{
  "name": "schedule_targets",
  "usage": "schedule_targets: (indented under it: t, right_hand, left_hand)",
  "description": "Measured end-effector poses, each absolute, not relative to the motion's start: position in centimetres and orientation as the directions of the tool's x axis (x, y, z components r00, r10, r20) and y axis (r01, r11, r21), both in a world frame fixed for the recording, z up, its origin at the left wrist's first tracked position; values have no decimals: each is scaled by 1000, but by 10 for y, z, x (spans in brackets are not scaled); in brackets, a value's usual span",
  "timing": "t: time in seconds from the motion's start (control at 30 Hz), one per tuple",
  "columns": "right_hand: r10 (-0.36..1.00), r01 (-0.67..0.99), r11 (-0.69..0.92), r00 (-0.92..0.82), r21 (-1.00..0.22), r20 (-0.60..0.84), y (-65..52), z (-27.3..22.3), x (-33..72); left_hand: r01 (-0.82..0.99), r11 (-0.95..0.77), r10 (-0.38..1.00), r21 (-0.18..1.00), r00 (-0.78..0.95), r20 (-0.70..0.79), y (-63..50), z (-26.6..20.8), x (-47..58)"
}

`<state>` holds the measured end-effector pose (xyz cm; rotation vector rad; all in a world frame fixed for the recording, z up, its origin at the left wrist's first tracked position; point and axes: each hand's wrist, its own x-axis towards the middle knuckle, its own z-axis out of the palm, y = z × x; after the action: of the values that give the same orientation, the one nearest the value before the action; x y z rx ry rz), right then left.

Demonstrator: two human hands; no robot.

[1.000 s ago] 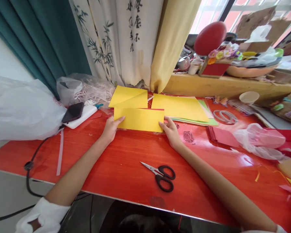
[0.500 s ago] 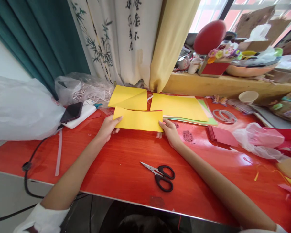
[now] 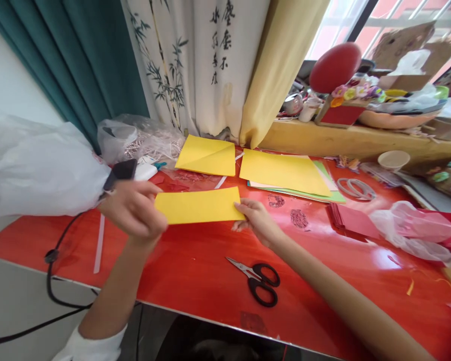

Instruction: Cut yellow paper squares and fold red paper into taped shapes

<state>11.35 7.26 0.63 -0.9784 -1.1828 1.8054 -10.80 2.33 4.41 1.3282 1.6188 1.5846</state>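
Observation:
A folded-looking yellow paper strip (image 3: 199, 206) hangs a little above the red table, stretched between both hands. My right hand (image 3: 258, 220) pinches its right end between thumb and fingers. At the other end my left hand (image 3: 137, 209) is closed over the paper, knuckles up and blurred by motion, covering that edge. Black-handled scissors (image 3: 257, 281) lie below the strip, blades towards the left. Beyond it rest a yellow sheet (image 3: 206, 155) with a diagonal crease and a stack of coloured paper (image 3: 285, 170), yellow on top.
A smartphone (image 3: 122, 173) and a white plastic bag (image 3: 41, 170) are at the left. Red paper pieces (image 3: 355, 220), a pinkish plastic bag (image 3: 413, 225) and a coil of clear tubing (image 3: 356, 188) lie to the right. A black cable (image 3: 49, 281) hangs over the table's front edge.
The red layer behind the strip no longer shows. My left hand has turned knuckles up and shifted left, and the strip has come nearer. The view has shifted slightly left.

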Motion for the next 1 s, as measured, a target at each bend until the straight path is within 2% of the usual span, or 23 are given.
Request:
schedule_targets:
  t: [0.1, 0.13, 0.17, 0.2, 0.23, 0.3, 0.37, 0.4, 0.43, 0.53, 0.73, 0.87, 1.0]
  right_hand:
    - [842, -182, -348, -493, -920, -221, 66, -4, 86]
    - [834, -194, -355, -507, -914, -217, 65, -6, 76]
    - [829, -205, -361, -517, -910, -212, 65, -6, 67]
    - [824, -215, -365, -527, -906, -207, 67, -6, 59]
    - [821, -224, -369, -534, -902, -204, 69, -4, 52]
    - [815, -238, -376, -544, -896, -198, 74, 1, 43]
    - [815, -255, -375, -549, -891, -186, 79, 7, 41]
    - [817, -264, -371, -549, -890, -177, 81, 9, 42]
    - [818, -273, -365, -550, -890, -167, 82, 11, 42]
    - [820, -275, -347, -553, -897, -148, 85, 11, 43]
    - [780, -175, -304, -609, -936, -140, 82, -2, 28]
    - [720, -17, -246, -672, -969, -171, 76, -6, 15]
    - [713, 187, -86, -675, -979, -191, 78, -1, 16]
  left_hand:
    - [333, -258, 941, 907, -125, 313, 9, 41, -77]
    - [336, -339, 937, 879, 30, 349, 7, 40, -65]
    - [327, -522, 842, 788, 345, 415, 6, 40, -52]
    - [263, -692, 670, 672, 581, 462, 5, 40, -41]
    - [177, -825, 483, 536, 714, 508, 6, 39, -32]
    - [73, -989, 139, 131, 772, 621, 7, 36, -20]
    - [108, -957, -109, -269, 725, 680, 8, 31, -17]
    - [158, -906, -177, -392, 700, 692, 9, 29, -18]
    - [205, -865, -213, -458, 677, 705, 9, 27, -19]
    - [277, -836, -215, -474, 629, 747, 9, 22, -20]
    - [230, -852, -203, -470, 683, 702, 10, 9, -11]
    - [205, -873, -158, -443, 741, 653, 13, -2, -9]
    - [212, -882, -124, -420, 756, 643, 13, -6, -11]
